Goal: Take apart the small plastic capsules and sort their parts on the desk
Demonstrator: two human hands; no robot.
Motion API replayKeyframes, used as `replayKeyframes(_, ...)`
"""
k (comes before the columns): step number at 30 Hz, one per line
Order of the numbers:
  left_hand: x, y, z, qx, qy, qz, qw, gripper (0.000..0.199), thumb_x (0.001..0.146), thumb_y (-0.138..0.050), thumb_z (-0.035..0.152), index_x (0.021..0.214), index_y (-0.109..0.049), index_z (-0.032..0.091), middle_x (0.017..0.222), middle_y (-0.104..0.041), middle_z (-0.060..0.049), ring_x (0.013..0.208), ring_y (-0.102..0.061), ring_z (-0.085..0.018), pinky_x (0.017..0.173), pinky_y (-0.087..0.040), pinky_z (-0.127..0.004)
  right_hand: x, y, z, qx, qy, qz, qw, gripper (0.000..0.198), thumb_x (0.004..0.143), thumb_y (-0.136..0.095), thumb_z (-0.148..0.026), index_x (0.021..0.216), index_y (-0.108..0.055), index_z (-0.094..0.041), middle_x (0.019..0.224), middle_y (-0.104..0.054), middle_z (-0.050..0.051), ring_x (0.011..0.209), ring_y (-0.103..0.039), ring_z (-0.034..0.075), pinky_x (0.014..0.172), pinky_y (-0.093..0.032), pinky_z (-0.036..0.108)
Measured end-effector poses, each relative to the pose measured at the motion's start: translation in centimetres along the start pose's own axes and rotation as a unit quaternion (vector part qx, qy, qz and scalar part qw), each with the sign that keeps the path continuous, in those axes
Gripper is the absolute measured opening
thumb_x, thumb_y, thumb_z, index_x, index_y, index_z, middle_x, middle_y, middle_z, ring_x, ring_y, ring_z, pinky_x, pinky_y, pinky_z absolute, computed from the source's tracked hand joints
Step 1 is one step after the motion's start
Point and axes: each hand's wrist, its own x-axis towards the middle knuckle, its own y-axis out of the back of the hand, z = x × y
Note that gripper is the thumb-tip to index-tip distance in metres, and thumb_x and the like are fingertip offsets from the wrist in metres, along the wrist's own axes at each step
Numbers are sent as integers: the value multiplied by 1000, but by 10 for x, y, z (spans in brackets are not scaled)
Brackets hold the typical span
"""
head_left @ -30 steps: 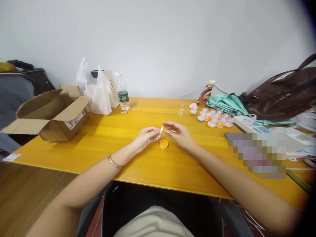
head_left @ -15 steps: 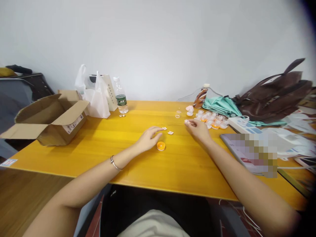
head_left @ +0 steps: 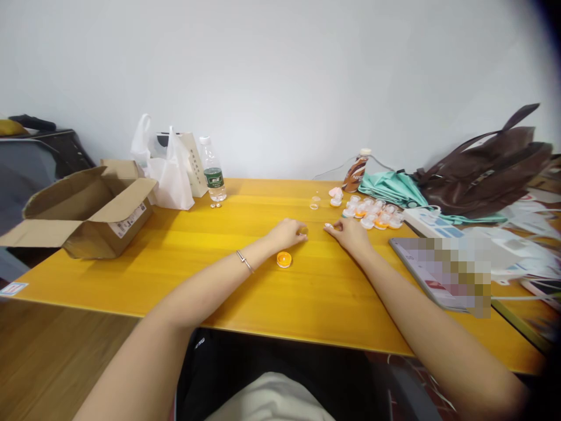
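Observation:
My left hand (head_left: 289, 234) is over the middle of the table, its thumb and fingers curled around a small white piece (head_left: 304, 235) at the fingertips. The fingers hide most of that piece and the spot beside it. My right hand (head_left: 353, 235) pinches another small white piece with dark and reddish marks (head_left: 328, 226) between thumb and forefinger, just above the table. Nearer to me, below my left hand, sits a round orange capsule half (head_left: 284, 259) with its hollow side up. A clear capsule half (head_left: 315, 202) stands farther back.
Several capsules (head_left: 372, 211) are grouped right of my right hand, with a brown drink bottle (head_left: 356, 171) behind. A tablet (head_left: 432, 272) lies at the right, near a brown bag (head_left: 486, 169). At the left are a cardboard box (head_left: 99, 234), a white plastic bag (head_left: 170, 187) and a water bottle (head_left: 214, 175).
My left hand has moved right and its fingers have closed in over the white pieces on the table. My right hand has come slightly down and left, with its piece still pinched.

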Motion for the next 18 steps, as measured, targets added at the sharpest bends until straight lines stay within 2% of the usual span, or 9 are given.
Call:
replayKeyframes(7, 3, -1, -20, -6, -30, 3, 1000, 17, 78, -50, 16, 71, -66, 16, 77, -66, -5, 72, -58, -16, 67, -39, -23, -2, 3, -2, 24, -15, -16, 999, 26, 69, -61, -39, 77, -61, -14, 74, -63, 7, 65, -56, 18, 54, -35, 25)
replayKeyframes(13, 2, -1, -23, -25, -46, 8, 999, 17, 79, -51, 13, 76, -67, 17, 90, -68, -5, 86, -61, -16, 78, -43, -23, -3, 5, -4, 30, -21, -38, 999, 19, 71, -57, -35, 66, -56, -16, 64, -58, 3, 59, -53, 16, 53, -33, 24)
replayKeyframes(16, 1, 1, -18, -32, -42, 16, 998, 16, 79, -52, 13, 78, -67, 16, 93, -68, -5, 95, -60, -16, 83, -44, -24, -3, 4, -3, 30, -13, -18, 999, 19, 70, -58, -35, 71, -57, -16, 66, -57, 3, 61, -52, 17, 54, -35, 25)
replayKeyframes(18, 0, 4, -14, -52, -31, 44, 997, 15, 79, -53, 14, 82, -67, 16, 98, -67, -6, 99, -59, -16, 85, -45, -25, -3, 3, -2, 33, 1, 15, 999, 23, 70, -59, -36, 79, -58, -15, 71, -57, 5, 66, -53, 18, 58, -38, 26)
